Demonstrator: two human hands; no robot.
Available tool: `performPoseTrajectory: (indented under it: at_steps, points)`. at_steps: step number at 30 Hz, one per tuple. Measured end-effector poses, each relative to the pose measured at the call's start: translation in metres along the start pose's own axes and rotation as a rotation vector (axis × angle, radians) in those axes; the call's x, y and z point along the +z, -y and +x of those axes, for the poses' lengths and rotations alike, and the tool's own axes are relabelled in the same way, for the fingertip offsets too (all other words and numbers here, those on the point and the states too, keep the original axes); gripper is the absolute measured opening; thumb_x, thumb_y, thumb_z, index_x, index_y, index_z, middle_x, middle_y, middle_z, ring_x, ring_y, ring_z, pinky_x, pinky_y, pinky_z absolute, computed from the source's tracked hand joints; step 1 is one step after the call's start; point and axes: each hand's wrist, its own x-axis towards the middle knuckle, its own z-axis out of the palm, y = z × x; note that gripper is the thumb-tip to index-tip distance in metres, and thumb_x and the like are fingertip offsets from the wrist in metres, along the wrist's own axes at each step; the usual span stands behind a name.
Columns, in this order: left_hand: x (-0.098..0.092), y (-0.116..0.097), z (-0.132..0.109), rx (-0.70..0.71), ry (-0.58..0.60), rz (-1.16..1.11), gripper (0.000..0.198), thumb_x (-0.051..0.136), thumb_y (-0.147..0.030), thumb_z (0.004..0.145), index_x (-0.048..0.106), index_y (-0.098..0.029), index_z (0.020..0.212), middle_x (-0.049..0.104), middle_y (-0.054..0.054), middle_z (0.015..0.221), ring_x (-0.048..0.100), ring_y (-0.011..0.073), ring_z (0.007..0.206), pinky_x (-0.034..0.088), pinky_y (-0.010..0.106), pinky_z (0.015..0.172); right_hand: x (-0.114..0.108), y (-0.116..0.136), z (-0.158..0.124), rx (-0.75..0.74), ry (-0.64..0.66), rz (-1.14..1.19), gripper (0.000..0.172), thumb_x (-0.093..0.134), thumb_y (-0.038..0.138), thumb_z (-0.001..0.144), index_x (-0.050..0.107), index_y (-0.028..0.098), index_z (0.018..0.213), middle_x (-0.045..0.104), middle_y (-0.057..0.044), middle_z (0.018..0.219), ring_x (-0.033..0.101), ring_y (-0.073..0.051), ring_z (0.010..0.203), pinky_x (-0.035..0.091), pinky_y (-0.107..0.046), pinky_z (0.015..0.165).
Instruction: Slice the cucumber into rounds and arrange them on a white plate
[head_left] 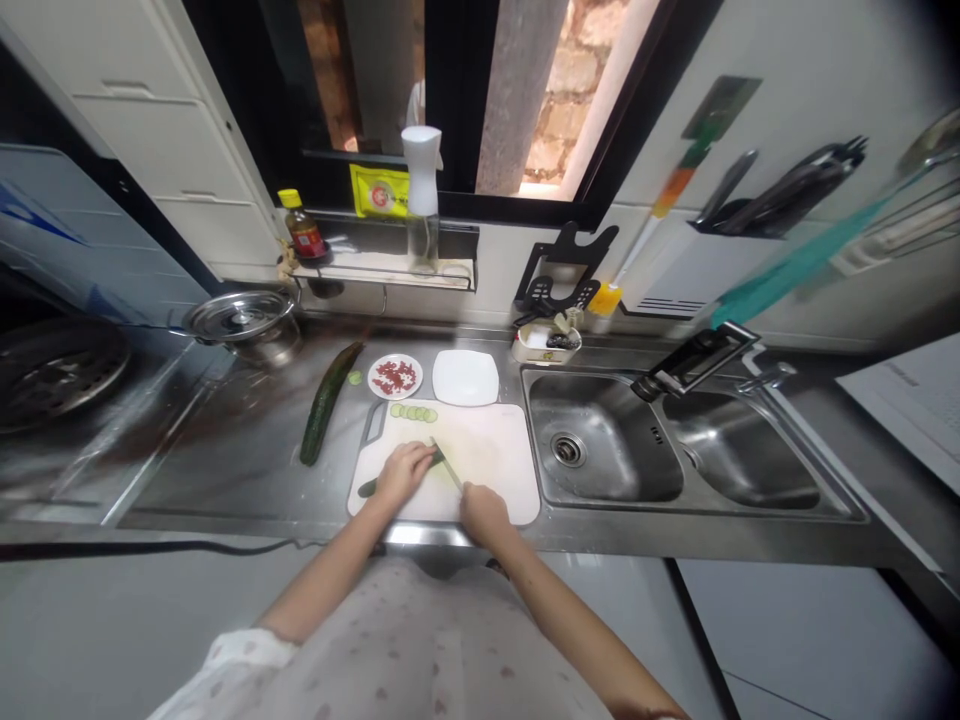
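Note:
My left hand (406,470) is closed over a piece of cucumber (367,488) on the white cutting board (502,440), its fingers near the cut end. In my right hand (484,512) is the handle of a knife (448,468), the blade angled up and left beside the cucumber's cut end. Several thin cucumber slices (414,412) lie in an overlapping row at the board's upper left. A whole dark green cucumber (324,405) rests on the steel counter left of the board, with a small pale green cucumber end (355,378) beside it.
Behind the board stand a round plate of chopped red pieces (395,378) and a white square plate (466,377). A double steel sink (600,430) adjoins on the right. A lidded pot (247,325) is at the back left, below a shelf with a spray bottle (423,200).

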Motion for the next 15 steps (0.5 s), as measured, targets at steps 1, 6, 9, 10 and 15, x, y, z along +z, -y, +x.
performPoseTrajectory:
  at_steps: [1,6,9,10,15]
  points:
    - [0.0,0.0,0.0,0.0,0.0,0.001,0.024,0.051,-0.026,0.092,0.07,-0.024,0.107,0.067,0.005,0.1,0.058,0.0181,0.095,0.047,0.034,0.087,0.001,-0.001,-0.001,-0.002,-0.005,-0.005,0.026,0.039,0.012,0.091,0.061,0.013,0.105,0.068,-0.016,0.098,0.065,-0.023,0.095,0.046,-0.029,0.076]
    - [0.001,0.001,0.0,0.011,-0.004,-0.003,0.024,0.05,-0.026,0.093,0.07,-0.024,0.107,0.067,0.005,0.1,0.059,0.0183,0.095,0.047,0.034,0.087,-0.005,0.005,0.005,0.003,0.011,-0.003,0.029,0.038,0.009,0.09,0.061,0.012,0.106,0.068,-0.016,0.1,0.065,-0.022,0.097,0.046,-0.028,0.077]
    - [0.001,0.002,-0.001,0.02,-0.006,-0.006,0.024,0.051,-0.026,0.092,0.07,-0.024,0.107,0.067,0.005,0.099,0.059,0.0183,0.095,0.048,0.034,0.087,-0.013,0.012,0.011,0.017,0.038,0.009,0.031,0.038,0.008,0.088,0.061,0.012,0.108,0.068,-0.016,0.102,0.065,-0.022,0.1,0.046,-0.029,0.078]
    - [0.001,0.002,-0.001,0.021,-0.006,-0.005,0.024,0.051,-0.026,0.092,0.07,-0.024,0.106,0.067,0.005,0.099,0.059,0.0182,0.094,0.048,0.033,0.087,-0.016,0.014,0.013,0.021,0.039,0.012,0.031,0.037,0.008,0.089,0.061,0.012,0.108,0.068,-0.016,0.102,0.065,-0.022,0.1,0.046,-0.029,0.078]
    - [0.0,0.0,-0.001,0.014,-0.001,0.006,0.024,0.051,-0.025,0.092,0.069,-0.023,0.107,0.067,0.005,0.098,0.058,0.0184,0.094,0.047,0.033,0.085,-0.022,0.02,0.018,0.023,0.036,0.019,0.033,0.037,0.007,0.088,0.063,0.013,0.108,0.068,-0.015,0.104,0.065,-0.021,0.1,0.046,-0.028,0.078]
